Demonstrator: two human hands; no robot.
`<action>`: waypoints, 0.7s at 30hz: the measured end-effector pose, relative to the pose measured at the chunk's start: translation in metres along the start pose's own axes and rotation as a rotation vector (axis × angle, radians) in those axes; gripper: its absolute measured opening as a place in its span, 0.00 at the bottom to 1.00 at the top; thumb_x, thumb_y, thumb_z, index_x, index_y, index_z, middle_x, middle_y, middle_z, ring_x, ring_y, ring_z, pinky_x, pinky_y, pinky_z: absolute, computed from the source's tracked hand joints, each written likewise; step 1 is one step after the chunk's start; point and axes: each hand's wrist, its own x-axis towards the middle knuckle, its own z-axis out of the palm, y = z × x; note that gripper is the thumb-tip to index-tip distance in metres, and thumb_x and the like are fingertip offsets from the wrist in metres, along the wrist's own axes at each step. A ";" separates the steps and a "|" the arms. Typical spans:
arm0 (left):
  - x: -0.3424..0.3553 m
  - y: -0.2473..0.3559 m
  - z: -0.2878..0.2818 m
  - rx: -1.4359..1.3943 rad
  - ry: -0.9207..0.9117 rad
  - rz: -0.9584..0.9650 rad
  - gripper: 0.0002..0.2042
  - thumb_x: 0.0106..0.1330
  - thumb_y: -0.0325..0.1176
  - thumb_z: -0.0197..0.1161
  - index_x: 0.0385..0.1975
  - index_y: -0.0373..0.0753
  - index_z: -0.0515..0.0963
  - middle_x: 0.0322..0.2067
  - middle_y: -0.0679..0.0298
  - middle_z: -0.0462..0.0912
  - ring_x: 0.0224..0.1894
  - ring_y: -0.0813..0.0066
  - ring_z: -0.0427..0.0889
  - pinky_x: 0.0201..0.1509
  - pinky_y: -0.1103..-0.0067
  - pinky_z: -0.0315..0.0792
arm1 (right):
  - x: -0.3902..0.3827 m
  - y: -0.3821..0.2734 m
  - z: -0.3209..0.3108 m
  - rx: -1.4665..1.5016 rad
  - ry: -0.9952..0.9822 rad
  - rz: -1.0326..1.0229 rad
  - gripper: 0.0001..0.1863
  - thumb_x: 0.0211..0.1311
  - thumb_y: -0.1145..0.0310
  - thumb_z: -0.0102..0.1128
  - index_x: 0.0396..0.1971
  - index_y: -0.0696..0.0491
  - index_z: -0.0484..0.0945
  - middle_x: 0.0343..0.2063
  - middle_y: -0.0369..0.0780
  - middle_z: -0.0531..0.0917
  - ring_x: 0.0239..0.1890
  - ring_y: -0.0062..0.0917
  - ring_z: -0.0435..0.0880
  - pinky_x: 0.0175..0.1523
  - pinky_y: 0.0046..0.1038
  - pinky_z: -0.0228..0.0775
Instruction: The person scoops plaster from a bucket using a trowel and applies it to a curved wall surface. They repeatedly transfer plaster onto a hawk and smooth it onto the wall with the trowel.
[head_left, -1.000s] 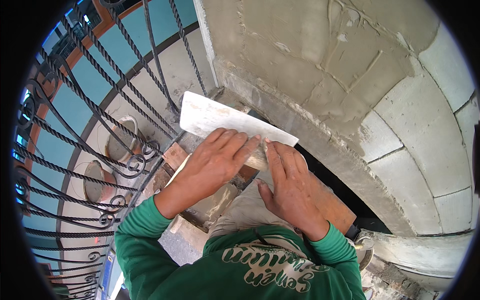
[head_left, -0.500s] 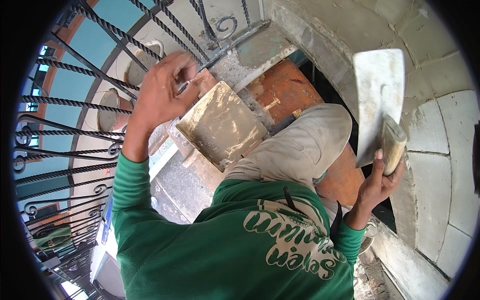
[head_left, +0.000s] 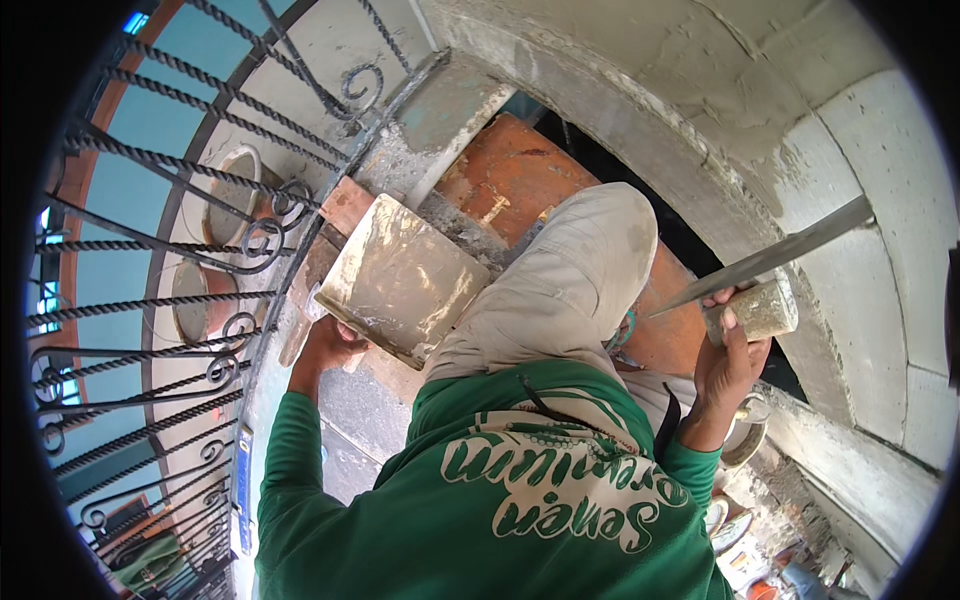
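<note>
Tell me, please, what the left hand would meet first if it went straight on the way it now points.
Most likely the square, mortar-smeared tray, whose near edge lies right by the left hand, though whether the two touch is hard to tell.

The trowel is shown in dull grey, its handle in pale tan. The square tray is streaked with cream over grey-beige, and the orange-brown board is blotched darker. The green sweatshirt is printed with white-edged lettering; the trousers are coloured beige. The railing is finished in black, and 2 buckets are tinted dull red.
</note>
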 end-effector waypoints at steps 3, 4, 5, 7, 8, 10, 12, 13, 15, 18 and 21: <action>-0.005 0.016 0.024 0.254 0.142 0.084 0.36 0.41 0.43 0.91 0.47 0.28 0.80 0.40 0.52 0.90 0.42 0.62 0.89 0.48 0.71 0.83 | 0.024 -0.011 -0.033 -0.005 0.017 0.082 0.20 0.60 0.80 0.64 0.53 0.63 0.75 0.39 0.42 0.84 0.40 0.28 0.83 0.52 0.33 0.75; -0.006 0.022 0.036 0.302 0.189 0.100 0.35 0.40 0.43 0.91 0.44 0.29 0.80 0.39 0.52 0.89 0.40 0.61 0.89 0.47 0.69 0.83 | 0.027 -0.011 -0.042 -0.034 0.033 0.096 0.20 0.58 0.81 0.63 0.52 0.63 0.76 0.37 0.40 0.84 0.37 0.27 0.83 0.48 0.32 0.76; -0.007 0.028 0.049 0.291 0.271 0.186 0.34 0.39 0.43 0.92 0.41 0.29 0.80 0.37 0.52 0.89 0.39 0.61 0.88 0.46 0.68 0.82 | 0.029 -0.009 -0.051 -0.032 0.051 0.083 0.19 0.59 0.81 0.62 0.51 0.62 0.77 0.37 0.40 0.84 0.36 0.27 0.83 0.48 0.31 0.76; -0.011 0.038 0.070 0.365 0.362 0.281 0.28 0.40 0.39 0.90 0.33 0.33 0.79 0.32 0.53 0.85 0.34 0.62 0.83 0.41 0.68 0.79 | 0.027 -0.008 -0.067 0.013 0.036 0.088 0.16 0.61 0.80 0.62 0.50 0.61 0.77 0.37 0.40 0.84 0.37 0.27 0.83 0.48 0.31 0.76; -0.009 0.044 0.076 0.274 0.369 0.293 0.24 0.43 0.36 0.87 0.34 0.32 0.79 0.32 0.54 0.85 0.33 0.64 0.83 0.40 0.69 0.79 | 0.028 -0.008 -0.076 -0.010 0.061 0.085 0.15 0.62 0.80 0.62 0.50 0.61 0.77 0.36 0.40 0.84 0.37 0.28 0.83 0.47 0.31 0.76; -0.004 0.054 0.081 0.167 0.322 0.230 0.19 0.48 0.31 0.82 0.35 0.31 0.79 0.32 0.56 0.85 0.32 0.68 0.82 0.39 0.72 0.77 | 0.034 -0.013 -0.089 0.046 0.090 0.083 0.16 0.62 0.80 0.64 0.50 0.61 0.77 0.36 0.40 0.84 0.36 0.28 0.83 0.47 0.31 0.76; 0.000 0.062 0.073 0.162 0.258 0.159 0.15 0.51 0.28 0.76 0.35 0.30 0.79 0.32 0.58 0.84 0.31 0.71 0.81 0.37 0.73 0.76 | 0.041 -0.025 -0.094 0.069 0.083 0.061 0.16 0.63 0.79 0.65 0.50 0.61 0.77 0.36 0.40 0.84 0.35 0.28 0.84 0.46 0.31 0.76; 0.003 0.067 0.067 0.111 0.227 0.143 0.15 0.51 0.27 0.75 0.35 0.29 0.79 0.31 0.59 0.84 0.31 0.72 0.81 0.36 0.74 0.76 | 0.046 -0.032 -0.095 0.033 0.096 0.036 0.16 0.63 0.78 0.65 0.51 0.60 0.77 0.37 0.40 0.84 0.36 0.28 0.84 0.46 0.31 0.76; 0.004 0.076 0.052 0.011 0.139 0.089 0.13 0.52 0.25 0.71 0.36 0.28 0.78 0.31 0.61 0.83 0.31 0.74 0.80 0.35 0.75 0.76 | 0.048 -0.046 -0.096 -0.003 0.102 0.001 0.18 0.63 0.74 0.66 0.51 0.60 0.76 0.37 0.41 0.83 0.37 0.28 0.84 0.47 0.31 0.76; 0.011 0.108 0.045 -0.199 0.073 -0.100 0.16 0.53 0.25 0.72 0.41 0.28 0.77 0.31 0.61 0.82 0.30 0.74 0.80 0.33 0.76 0.75 | 0.048 -0.067 -0.119 -0.067 0.176 -0.023 0.18 0.62 0.74 0.67 0.51 0.61 0.76 0.38 0.41 0.84 0.37 0.28 0.84 0.47 0.31 0.77; -0.005 0.165 0.091 -0.522 0.203 0.270 0.21 0.68 0.29 0.68 0.57 0.28 0.73 0.44 0.58 0.85 0.39 0.74 0.83 0.40 0.76 0.76 | 0.048 -0.100 -0.211 -0.100 0.229 -0.032 0.18 0.63 0.74 0.68 0.51 0.61 0.76 0.38 0.40 0.84 0.36 0.27 0.85 0.47 0.30 0.76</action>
